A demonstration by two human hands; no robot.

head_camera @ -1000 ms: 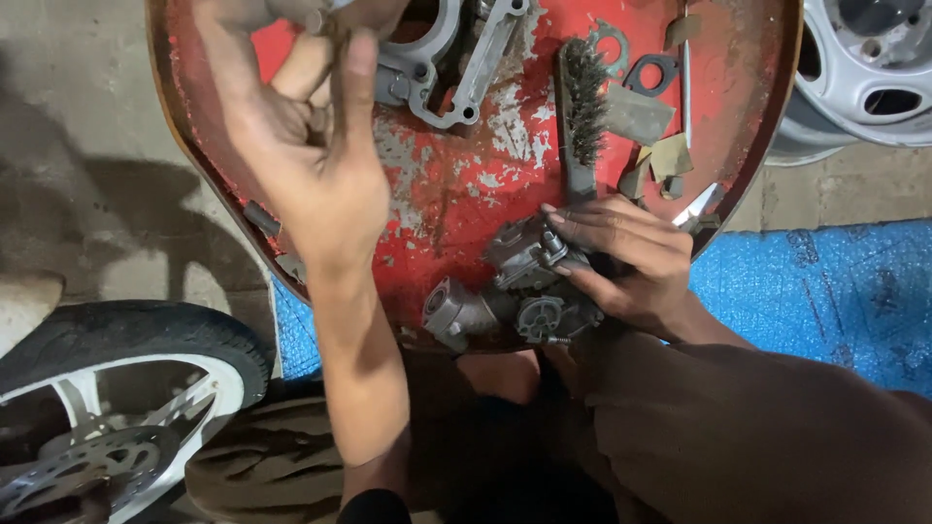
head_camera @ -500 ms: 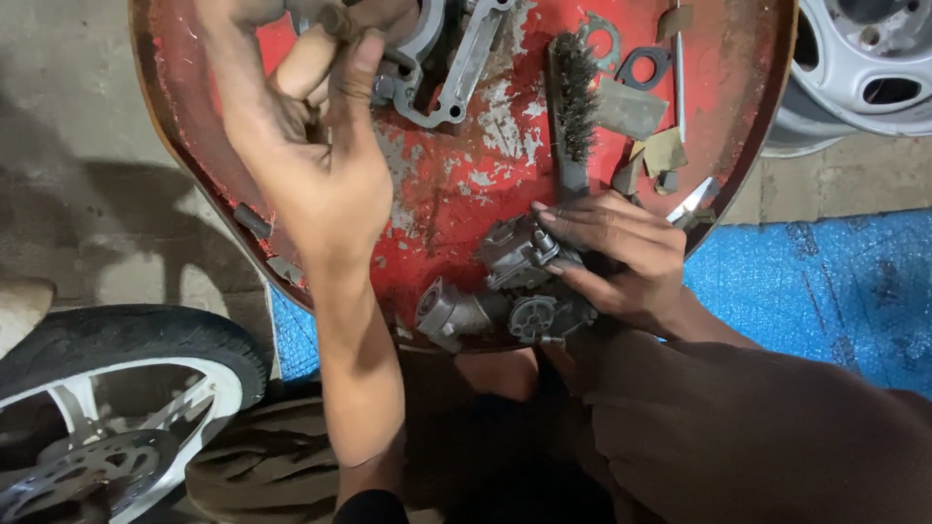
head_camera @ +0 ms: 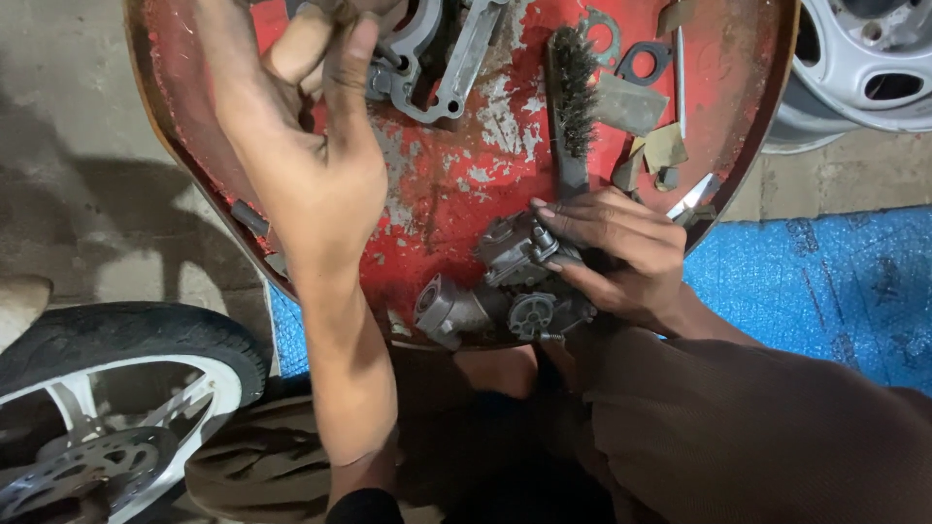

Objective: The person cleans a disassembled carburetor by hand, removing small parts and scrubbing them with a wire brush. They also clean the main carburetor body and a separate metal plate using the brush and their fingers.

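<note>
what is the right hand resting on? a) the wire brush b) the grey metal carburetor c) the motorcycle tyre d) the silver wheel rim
b: the right hand grips the grey metal carburetor at the near edge of the red tray, while the wire brush lies untouched just beyond its fingers.

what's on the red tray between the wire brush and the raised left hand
In the head view, a grey metal bracket lies between the wire brush and the left hand, on the red tray.
</note>
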